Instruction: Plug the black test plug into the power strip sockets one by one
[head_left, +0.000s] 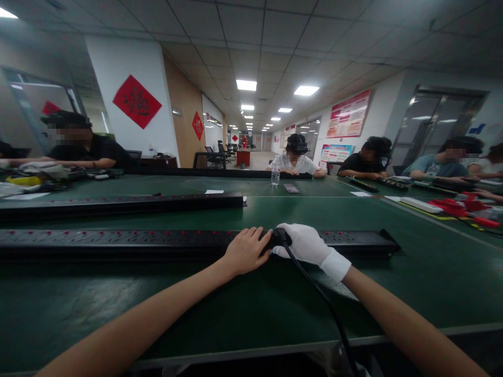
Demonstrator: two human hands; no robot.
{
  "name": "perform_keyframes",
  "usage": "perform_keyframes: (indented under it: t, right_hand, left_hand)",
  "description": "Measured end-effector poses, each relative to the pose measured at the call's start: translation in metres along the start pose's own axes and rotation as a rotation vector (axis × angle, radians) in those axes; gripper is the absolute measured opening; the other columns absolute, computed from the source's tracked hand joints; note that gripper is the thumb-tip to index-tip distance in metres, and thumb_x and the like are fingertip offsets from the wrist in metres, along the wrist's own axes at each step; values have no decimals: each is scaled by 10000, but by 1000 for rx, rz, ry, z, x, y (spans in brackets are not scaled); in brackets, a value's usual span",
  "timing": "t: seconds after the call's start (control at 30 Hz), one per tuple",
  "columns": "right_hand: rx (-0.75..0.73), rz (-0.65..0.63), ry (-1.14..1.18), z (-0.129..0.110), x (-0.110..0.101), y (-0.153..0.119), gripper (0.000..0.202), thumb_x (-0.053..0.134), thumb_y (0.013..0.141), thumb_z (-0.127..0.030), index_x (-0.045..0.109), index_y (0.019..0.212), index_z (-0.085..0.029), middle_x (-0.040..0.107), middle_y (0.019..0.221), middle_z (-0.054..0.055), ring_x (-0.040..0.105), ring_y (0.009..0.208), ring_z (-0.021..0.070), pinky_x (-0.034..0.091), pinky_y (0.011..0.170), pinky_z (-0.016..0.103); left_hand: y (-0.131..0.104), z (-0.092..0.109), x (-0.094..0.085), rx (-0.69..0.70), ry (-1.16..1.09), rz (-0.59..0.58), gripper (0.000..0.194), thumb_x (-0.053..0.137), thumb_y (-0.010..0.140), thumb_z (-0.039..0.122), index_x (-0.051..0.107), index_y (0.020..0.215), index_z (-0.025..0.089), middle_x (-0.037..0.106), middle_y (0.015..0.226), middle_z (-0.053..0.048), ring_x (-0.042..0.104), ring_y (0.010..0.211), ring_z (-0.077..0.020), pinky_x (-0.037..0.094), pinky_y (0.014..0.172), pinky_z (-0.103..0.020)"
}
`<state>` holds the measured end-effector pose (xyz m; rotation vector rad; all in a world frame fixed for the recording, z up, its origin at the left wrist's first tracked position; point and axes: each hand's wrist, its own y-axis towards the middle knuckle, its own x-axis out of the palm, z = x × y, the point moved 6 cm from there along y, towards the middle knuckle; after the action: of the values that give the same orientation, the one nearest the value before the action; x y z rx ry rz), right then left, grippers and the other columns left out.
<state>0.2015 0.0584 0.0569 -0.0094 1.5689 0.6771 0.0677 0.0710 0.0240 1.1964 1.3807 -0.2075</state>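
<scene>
A long black power strip (pixel 149 242) with many sockets and small red switches lies across the green table in front of me. My left hand (pixel 247 250), bare, is closed over the strip, fingers across its top and thumb at the near side. Just right of it, my right hand (pixel 304 245) in a white glove grips a black plug (pixel 281 235) at the strip's sockets. From the plug a black cable (pixel 320 290) runs down past the table's front edge. Whether the plug's pins are inside a socket, I cannot tell.
Behind lies a second black power strip (pixel 129 207). A water bottle (pixel 275 172) and a small stack of parts (pixel 291 188) stand farther back. Red items (pixel 458 204) and a white strip (pixel 420 204) are at the right; cables and gloves (pixel 43 172) at the left. Several people sit around the table.
</scene>
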Motion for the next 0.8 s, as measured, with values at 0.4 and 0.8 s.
perform_keyframes:
  t: [0.4,0.8]
  right_hand:
    - [-51,162,155,-2,1,-1,469,496,821,-465,474,1227,-229,619,1084,66,584,962,181,438,847,303]
    - [14,277,463,-4,5,-2,372,442,869,-373,476,1216,-242,551,1222,22,530,1097,144,417,962,298]
  left_hand:
    - [0,3,-2,-5,21,-38,465,330,883,397,385,1270,145,517,1163,-146,490,1066,-259,412,834,-383]
    - [-2,2,-2,-14,10,-23,488,332,878,434,398,1242,114,526,1157,-148,495,1065,-253,405,840,-373]
